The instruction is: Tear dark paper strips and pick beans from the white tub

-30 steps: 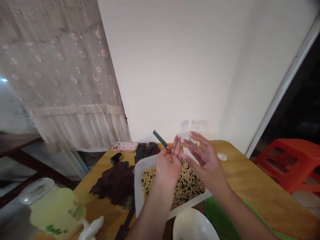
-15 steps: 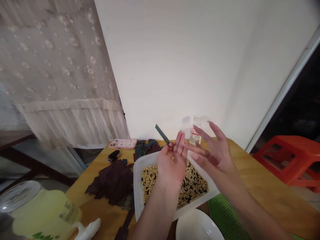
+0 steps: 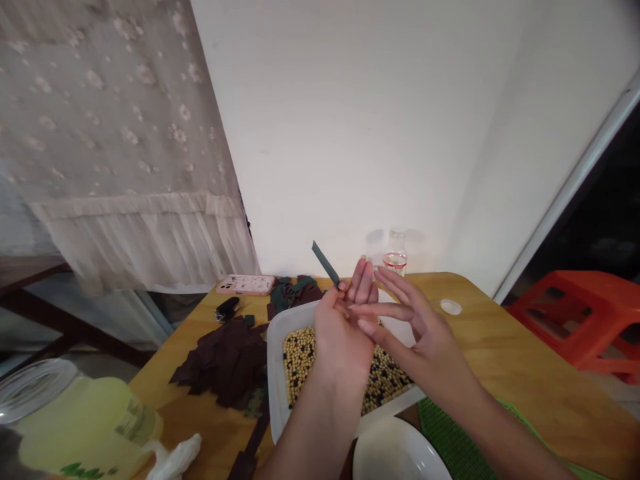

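My left hand (image 3: 345,333) is palm up above a white plastic tub (image 3: 274,353). Its thumb and index finger pinch a narrow dark green strip (image 3: 325,265), which points up and to the left; the other fingers are stretched out. My right hand (image 3: 420,327) reaches over the left palm. Its index finger and thumb tips are close to the palm, slightly apart, and the remaining fingers are extended. Whatever lies in the palm under those fingertips is hard to make out. Small round tan and black pellets (image 3: 299,357) fill the tub below.
Left of the tub lie a pile of dark brown pieces (image 3: 225,367), a green and brown pile (image 3: 295,293), a phone (image 3: 246,285) and a black key fob (image 3: 227,309). Around stand a jar of yellow liquid (image 3: 90,427), a white bowl (image 3: 400,450), a green mat (image 3: 445,427) and a glass bottle (image 3: 395,253).
My right hand has moved left and down, bringing its fingertips onto or just over the left palm. The small tan pellet seen in that palm is now covered. The left hand keeps the strip.
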### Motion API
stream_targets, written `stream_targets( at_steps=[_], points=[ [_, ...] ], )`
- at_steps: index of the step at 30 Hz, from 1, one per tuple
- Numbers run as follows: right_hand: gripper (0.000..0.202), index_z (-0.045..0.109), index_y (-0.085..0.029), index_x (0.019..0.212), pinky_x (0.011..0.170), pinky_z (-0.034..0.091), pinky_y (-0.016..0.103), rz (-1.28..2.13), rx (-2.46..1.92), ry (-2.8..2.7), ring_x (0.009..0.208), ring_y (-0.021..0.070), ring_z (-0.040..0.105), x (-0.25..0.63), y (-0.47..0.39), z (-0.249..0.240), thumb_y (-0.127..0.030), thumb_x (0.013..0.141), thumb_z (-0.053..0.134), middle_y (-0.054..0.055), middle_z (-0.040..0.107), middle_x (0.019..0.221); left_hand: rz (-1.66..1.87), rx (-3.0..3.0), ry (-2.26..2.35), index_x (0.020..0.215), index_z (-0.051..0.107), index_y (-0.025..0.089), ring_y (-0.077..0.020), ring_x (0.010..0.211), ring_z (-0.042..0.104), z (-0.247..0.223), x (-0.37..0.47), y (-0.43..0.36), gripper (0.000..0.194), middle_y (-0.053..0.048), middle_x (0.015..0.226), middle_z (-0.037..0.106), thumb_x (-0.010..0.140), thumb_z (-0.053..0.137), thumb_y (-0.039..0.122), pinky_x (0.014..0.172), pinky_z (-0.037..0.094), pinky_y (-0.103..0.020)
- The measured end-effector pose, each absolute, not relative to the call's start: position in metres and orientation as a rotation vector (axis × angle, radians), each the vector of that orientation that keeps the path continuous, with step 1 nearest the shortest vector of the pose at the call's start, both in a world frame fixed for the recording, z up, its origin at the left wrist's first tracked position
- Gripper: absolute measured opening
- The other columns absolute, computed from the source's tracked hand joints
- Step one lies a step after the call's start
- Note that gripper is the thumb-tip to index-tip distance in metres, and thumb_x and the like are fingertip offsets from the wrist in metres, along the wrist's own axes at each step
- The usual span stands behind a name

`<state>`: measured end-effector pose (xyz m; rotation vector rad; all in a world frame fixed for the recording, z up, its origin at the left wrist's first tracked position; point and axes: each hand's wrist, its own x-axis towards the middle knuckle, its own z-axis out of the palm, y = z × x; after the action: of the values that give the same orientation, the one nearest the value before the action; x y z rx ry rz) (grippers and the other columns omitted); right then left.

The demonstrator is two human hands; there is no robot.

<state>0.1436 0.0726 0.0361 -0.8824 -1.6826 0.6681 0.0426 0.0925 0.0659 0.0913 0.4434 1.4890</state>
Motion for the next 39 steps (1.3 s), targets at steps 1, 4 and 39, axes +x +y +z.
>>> stream_targets(
  at_steps=[1,4,39],
  points=[
    [0.061,0.036,-0.03,0.134,0.105,0.034,0.055,0.677,-0.889,-1.674,0.11,0.0251,0.061,0.143,0.072,0.036,-0.029,0.08,0.065,0.002,0.074,0.096,1.485,0.091,0.462,0.064,0.043,0.02,-0.0182,0.101,0.065,0.066,0.044,0.092,0.027,-0.011,0.104,0.069,0.088,0.031,0.015,0.091,0.051,-0.031],
    [0.064,0.037,-0.029,0.135,0.107,0.03,0.057,0.703,-0.913,-1.652,0.102,0.0253,0.065,0.141,0.072,0.037,-0.029,0.078,0.066,0.003,0.074,0.093,1.47,0.068,0.517,0.065,0.046,0.02,-0.0175,0.1,0.065,0.067,0.046,0.09,0.027,-0.01,0.103,0.069,0.089,0.034,0.017,0.088,0.052,-0.027],
    [0.032,0.055,-0.024,0.085,0.063,0.053,0.02,1.103,-0.819,-1.406,0.06,0.0083,0.064,0.197,0.078,0.078,-0.025,0.064,0.079,-0.007,0.071,0.066,1.308,1.225,0.638,0.075,0.057,0.018,-0.0097,0.061,0.052,0.078,0.018,0.081,0.031,-0.001,0.075,0.058,0.083,0.055,0.048,0.05,0.04,-0.02]
  ],
)
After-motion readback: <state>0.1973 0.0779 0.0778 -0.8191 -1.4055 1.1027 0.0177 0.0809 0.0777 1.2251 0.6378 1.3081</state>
